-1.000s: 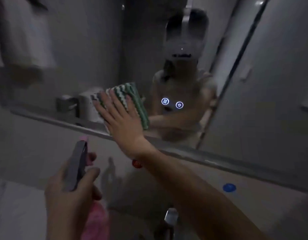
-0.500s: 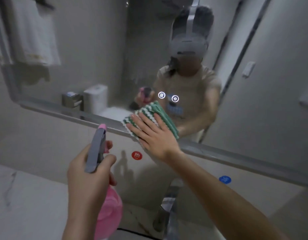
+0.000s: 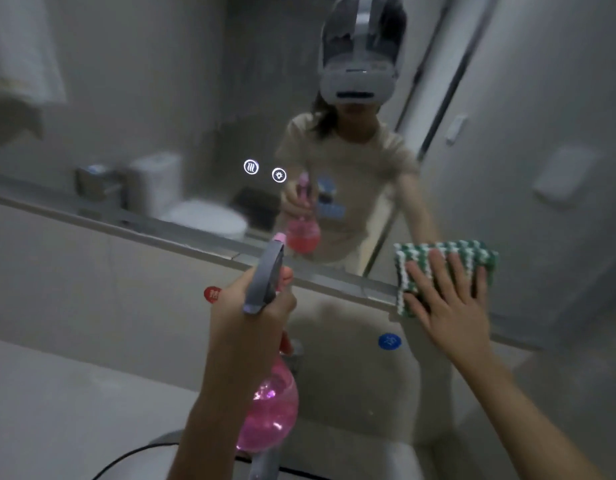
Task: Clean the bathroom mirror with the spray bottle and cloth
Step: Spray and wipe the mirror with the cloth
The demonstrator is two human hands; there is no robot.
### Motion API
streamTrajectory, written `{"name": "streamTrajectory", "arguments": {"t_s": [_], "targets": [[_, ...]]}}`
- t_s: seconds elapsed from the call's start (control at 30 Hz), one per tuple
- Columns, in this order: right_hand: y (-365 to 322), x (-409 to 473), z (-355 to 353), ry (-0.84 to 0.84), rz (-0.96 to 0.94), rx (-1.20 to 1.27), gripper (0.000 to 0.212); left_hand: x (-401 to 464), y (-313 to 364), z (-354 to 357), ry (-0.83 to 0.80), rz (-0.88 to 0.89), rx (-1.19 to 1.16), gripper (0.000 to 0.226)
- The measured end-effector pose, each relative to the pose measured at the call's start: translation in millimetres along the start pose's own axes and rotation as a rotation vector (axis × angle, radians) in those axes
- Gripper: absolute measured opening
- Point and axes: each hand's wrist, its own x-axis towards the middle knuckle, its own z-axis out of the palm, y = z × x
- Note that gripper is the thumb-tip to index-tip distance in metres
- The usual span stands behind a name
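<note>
- the right hand lies flat, fingers straight and spread, pressing a folded green-and-white zigzag cloth against the lower edge of the large wall-mounted bathroom mirror; the cloth overlaps the mirror's grey bottom frame, towards the right of the view.
- the left hand is wrapped round the neck of a round pink translucent spray bottle with a grey trigger head, held upright in front of the wall below the mirror, nozzle towards the glass (whether a finger sits on the trigger i can't tell from here).
- the step in hand looks like wiping: the cloth works the bottom strip of the glass while the bottle waits.
- the glass higher up looks hazy, so i'd judge plenty is left to do.
- next move probably calls for sliding the flat palm along or upward with even pressure, keeping the cloth from bunching on the frame ledge, or a fresh squirt on an unwiped patch.
- two small lit touch icons glow in the glass near the middle (worth steering round); a red round sticker and a blue round sticker sit on the wall beneath.
</note>
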Motion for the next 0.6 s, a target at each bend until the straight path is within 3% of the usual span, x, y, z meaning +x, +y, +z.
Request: {"name": "streamTrajectory", "arguments": {"t_s": [0.13,0.23,0.37,0.43,0.5,0.6], "targets": [[-28,-3,12,-0.009,0.198,0.009,0.064,13,-12,-7,0.059,0.058,0.039,0.003],[-77,12,21,-0.036,0.26,0.036,0.055,25,-18,-24,0.093,0.041,0.015,0.006],[-157,55,26,-0.066,0.035,0.034,0.062,39,-18,-52,0.155,0.053,-0.018,0.007],[-195,91,28,-0.023,-0.066,0.072,0.061,47,-15,-69,0.189,0.075,-0.038,0.02],[-224,131,31,0.006,-0.171,0.115,0.058,55,-7,-90,0.21,0.085,-0.07,0.02],[-249,192,31,-0.088,-0.411,0.104,0.065,66,2,-128,0.236,0.137,-0.028,0.019]]}}
